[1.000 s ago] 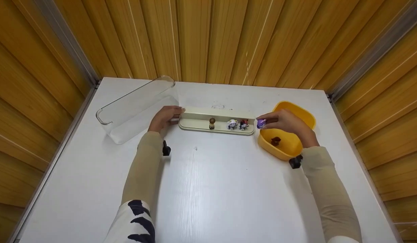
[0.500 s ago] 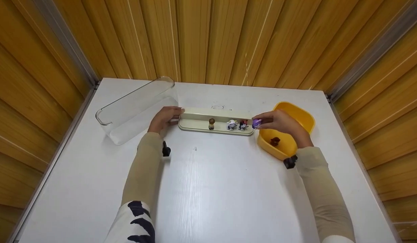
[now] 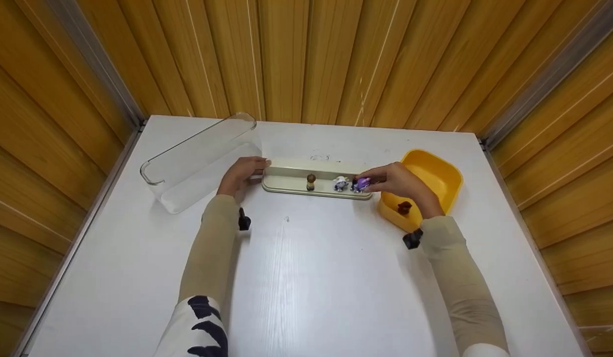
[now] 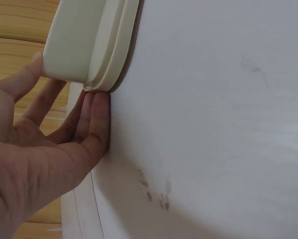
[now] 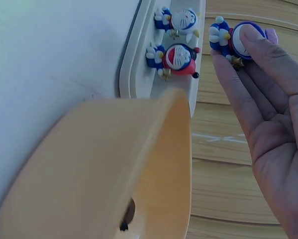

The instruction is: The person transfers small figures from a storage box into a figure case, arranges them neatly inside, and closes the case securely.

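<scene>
My left hand (image 3: pixel 243 173) holds the left end of a long cream tray (image 3: pixel 286 185), thumb at its upper edge and fingertips against its end. In the left wrist view, that rounded tray end (image 4: pixel 79 45) shows beside the fingers. My right hand (image 3: pixel 398 181) pinches a small cat figurine with a purple hood (image 3: pixel 362 184), raised near the tray's right end. The right wrist view shows this blue-and-white figurine (image 5: pixel 241 40) between thumb and fingers. Standing in the tray are a brown-topped figurine (image 3: pixel 311 182), a white-hooded cat figurine (image 3: pixel 340 183) and a red-hooded one (image 5: pixel 178 59).
A yellow bowl (image 3: pixel 393 218) sits at the right under my right forearm, with a small brown figurine (image 3: pixel 404 207) inside. Farther back is its yellow second half (image 3: pixel 453 173). At the back left lies a long clear cover (image 3: pixel 197 163). Wooden panels (image 3: pixel 306 59) wall the table.
My right hand has carried the purple-hooded figurine leftward from over the yellow bowl's edge to the tray's right end. My left hand stays at the tray's left end.
</scene>
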`<state>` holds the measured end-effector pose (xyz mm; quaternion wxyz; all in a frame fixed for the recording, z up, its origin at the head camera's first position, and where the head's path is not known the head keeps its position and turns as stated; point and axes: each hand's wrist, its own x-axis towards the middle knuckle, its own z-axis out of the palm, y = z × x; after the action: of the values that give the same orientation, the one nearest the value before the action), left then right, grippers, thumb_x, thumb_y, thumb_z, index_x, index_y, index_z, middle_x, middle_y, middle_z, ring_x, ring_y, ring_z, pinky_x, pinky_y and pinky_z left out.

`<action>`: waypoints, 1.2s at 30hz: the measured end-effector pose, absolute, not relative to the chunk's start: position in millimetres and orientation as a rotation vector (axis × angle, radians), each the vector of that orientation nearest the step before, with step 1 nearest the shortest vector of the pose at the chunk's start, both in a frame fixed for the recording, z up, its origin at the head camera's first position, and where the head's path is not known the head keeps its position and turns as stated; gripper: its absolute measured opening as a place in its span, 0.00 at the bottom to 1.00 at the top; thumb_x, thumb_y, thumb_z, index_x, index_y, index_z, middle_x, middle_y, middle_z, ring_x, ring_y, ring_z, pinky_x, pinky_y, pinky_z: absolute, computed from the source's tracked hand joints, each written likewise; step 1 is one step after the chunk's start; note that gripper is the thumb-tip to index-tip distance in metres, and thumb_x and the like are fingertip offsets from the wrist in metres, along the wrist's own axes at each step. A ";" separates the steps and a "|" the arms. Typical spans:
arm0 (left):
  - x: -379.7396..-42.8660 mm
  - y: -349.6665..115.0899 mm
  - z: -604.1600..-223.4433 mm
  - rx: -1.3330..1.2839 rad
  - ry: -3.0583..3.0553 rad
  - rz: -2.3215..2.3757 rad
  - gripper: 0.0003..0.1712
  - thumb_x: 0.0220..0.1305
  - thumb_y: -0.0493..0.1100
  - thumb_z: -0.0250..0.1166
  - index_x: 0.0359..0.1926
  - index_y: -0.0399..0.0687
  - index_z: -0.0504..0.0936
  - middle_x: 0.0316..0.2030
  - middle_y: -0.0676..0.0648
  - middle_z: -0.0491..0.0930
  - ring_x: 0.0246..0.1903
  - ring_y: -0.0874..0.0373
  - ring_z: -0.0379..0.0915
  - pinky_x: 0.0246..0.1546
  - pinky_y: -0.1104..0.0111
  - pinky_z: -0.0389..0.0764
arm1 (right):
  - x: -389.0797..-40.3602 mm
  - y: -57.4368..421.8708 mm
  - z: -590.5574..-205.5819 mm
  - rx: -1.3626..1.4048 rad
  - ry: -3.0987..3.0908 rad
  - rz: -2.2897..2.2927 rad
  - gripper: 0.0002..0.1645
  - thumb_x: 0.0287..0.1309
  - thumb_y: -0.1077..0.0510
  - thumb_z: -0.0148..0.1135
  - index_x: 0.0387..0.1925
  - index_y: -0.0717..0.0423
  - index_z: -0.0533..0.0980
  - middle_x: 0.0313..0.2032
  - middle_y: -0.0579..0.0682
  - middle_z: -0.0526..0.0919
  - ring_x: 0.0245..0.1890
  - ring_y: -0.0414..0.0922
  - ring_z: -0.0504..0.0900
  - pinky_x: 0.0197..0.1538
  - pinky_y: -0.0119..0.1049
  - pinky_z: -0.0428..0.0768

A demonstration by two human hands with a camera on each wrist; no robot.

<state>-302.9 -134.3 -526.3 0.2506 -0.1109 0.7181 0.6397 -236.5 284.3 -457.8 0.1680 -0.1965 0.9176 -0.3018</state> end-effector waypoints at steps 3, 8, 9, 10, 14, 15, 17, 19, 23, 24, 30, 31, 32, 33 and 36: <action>-303.3 -134.1 -526.8 -0.315 1.948 1.739 0.29 0.72 0.49 0.64 0.69 0.44 0.73 0.62 0.45 0.78 0.61 0.51 0.73 0.64 0.60 0.74 | -237.3 275.9 -460.8 -0.594 2.605 -0.852 0.24 0.64 0.49 0.70 0.61 0.42 0.82 0.56 0.48 0.85 0.41 0.48 0.79 0.38 0.35 0.77; -305.1 -134.1 -527.2 -0.331 1.942 1.734 0.30 0.72 0.49 0.64 0.70 0.44 0.72 0.62 0.45 0.78 0.61 0.52 0.73 0.65 0.60 0.73 | -239.1 263.1 -467.4 -0.628 2.582 -0.880 0.23 0.63 0.52 0.71 0.60 0.44 0.82 0.53 0.48 0.87 0.44 0.46 0.83 0.52 0.41 0.83; -305.6 -134.3 -527.4 -0.327 1.942 1.732 0.31 0.72 0.49 0.64 0.71 0.44 0.71 0.62 0.45 0.78 0.61 0.52 0.73 0.65 0.60 0.73 | -239.5 260.4 -468.9 -0.635 2.576 -0.891 0.23 0.63 0.52 0.71 0.60 0.45 0.82 0.52 0.48 0.87 0.45 0.45 0.84 0.53 0.42 0.83; -306.0 -134.5 -527.5 -0.322 1.943 1.731 0.31 0.72 0.49 0.64 0.71 0.44 0.71 0.62 0.45 0.78 0.61 0.52 0.73 0.65 0.60 0.73 | -239.8 257.4 -470.6 -0.644 2.570 -0.903 0.23 0.62 0.53 0.72 0.59 0.45 0.83 0.51 0.49 0.87 0.45 0.45 0.85 0.55 0.43 0.83; -306.2 -135.4 -527.8 -0.315 1.956 1.714 0.31 0.73 0.49 0.64 0.72 0.44 0.70 0.62 0.45 0.77 0.62 0.52 0.73 0.66 0.60 0.72 | -241.2 243.8 -477.1 -0.688 2.525 -0.951 0.22 0.61 0.55 0.73 0.57 0.49 0.83 0.50 0.50 0.88 0.47 0.46 0.86 0.56 0.44 0.83; -306.2 -135.5 -528.1 -0.314 1.959 1.711 0.32 0.73 0.50 0.64 0.72 0.44 0.70 0.63 0.45 0.77 0.62 0.52 0.73 0.66 0.60 0.72 | -241.4 240.7 -478.8 -0.700 2.515 -0.956 0.22 0.61 0.55 0.73 0.57 0.51 0.83 0.49 0.50 0.88 0.48 0.46 0.87 0.56 0.43 0.83; -306.0 -135.5 -528.7 -0.315 1.963 1.706 0.32 0.72 0.50 0.64 0.72 0.44 0.70 0.63 0.45 0.78 0.62 0.52 0.73 0.66 0.60 0.72 | -242.2 234.9 -482.5 -0.727 2.494 -0.958 0.22 0.62 0.55 0.72 0.58 0.53 0.83 0.50 0.49 0.88 0.48 0.46 0.87 0.57 0.43 0.83; -305.8 -135.1 -529.4 -0.316 1.956 1.720 0.31 0.72 0.50 0.64 0.71 0.44 0.71 0.62 0.45 0.78 0.62 0.52 0.74 0.65 0.60 0.73 | -243.3 230.1 -486.4 -0.761 2.486 -0.953 0.22 0.63 0.56 0.71 0.58 0.55 0.82 0.50 0.50 0.87 0.49 0.47 0.87 0.57 0.43 0.82; -306.0 -133.7 -530.6 -0.319 1.944 1.756 0.30 0.72 0.48 0.65 0.69 0.43 0.73 0.60 0.44 0.79 0.60 0.52 0.75 0.62 0.61 0.76 | -245.6 221.8 -492.4 -0.800 2.497 -0.943 0.23 0.64 0.57 0.70 0.59 0.57 0.81 0.51 0.50 0.87 0.50 0.47 0.86 0.58 0.43 0.82; -305.9 -133.3 -530.8 -0.319 1.940 1.762 0.29 0.72 0.48 0.65 0.69 0.43 0.74 0.60 0.44 0.80 0.59 0.51 0.76 0.62 0.61 0.76 | -245.8 220.1 -493.4 -0.801 2.503 -0.942 0.23 0.64 0.57 0.70 0.59 0.57 0.81 0.51 0.51 0.87 0.50 0.47 0.86 0.58 0.43 0.82; -305.7 -133.7 -531.3 -0.333 1.927 1.765 0.28 0.71 0.47 0.66 0.68 0.43 0.74 0.59 0.44 0.80 0.58 0.52 0.76 0.61 0.61 0.76 | -245.5 211.3 -494.2 -0.732 2.555 -0.922 0.23 0.65 0.54 0.70 0.60 0.52 0.81 0.53 0.50 0.86 0.49 0.47 0.83 0.58 0.45 0.81; -305.6 -133.8 -531.0 -0.334 1.928 1.763 0.28 0.71 0.48 0.66 0.68 0.43 0.74 0.59 0.45 0.80 0.59 0.52 0.76 0.61 0.60 0.76 | -245.5 210.2 -494.3 -0.719 2.559 -0.929 0.23 0.65 0.54 0.70 0.61 0.51 0.81 0.54 0.50 0.86 0.50 0.47 0.83 0.59 0.46 0.81; -305.5 -134.0 -530.7 -0.337 1.929 1.761 0.29 0.71 0.48 0.66 0.68 0.43 0.74 0.59 0.45 0.80 0.59 0.52 0.76 0.62 0.60 0.76 | -245.5 209.3 -494.6 -0.710 2.562 -0.939 0.23 0.65 0.54 0.70 0.61 0.51 0.81 0.54 0.50 0.86 0.51 0.48 0.83 0.60 0.46 0.80; -305.5 -134.0 -530.4 -0.337 1.930 1.761 0.29 0.71 0.48 0.66 0.68 0.44 0.74 0.59 0.45 0.80 0.59 0.52 0.75 0.62 0.60 0.76 | -245.4 208.5 -495.0 -0.701 2.564 -0.955 0.24 0.65 0.54 0.70 0.61 0.51 0.80 0.55 0.50 0.85 0.52 0.48 0.83 0.61 0.47 0.80; -304.6 -133.9 -529.7 -0.343 1.933 1.754 0.30 0.71 0.49 0.66 0.69 0.44 0.73 0.60 0.45 0.79 0.60 0.52 0.75 0.64 0.59 0.74 | -245.2 206.1 -498.0 -0.692 2.566 -1.001 0.25 0.64 0.54 0.70 0.62 0.51 0.80 0.55 0.51 0.85 0.55 0.48 0.84 0.62 0.47 0.79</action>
<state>-304.6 -133.9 -529.7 0.2516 -0.1260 0.7107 0.6448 -245.2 206.1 -498.0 0.1501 -0.2409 0.8933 -0.3484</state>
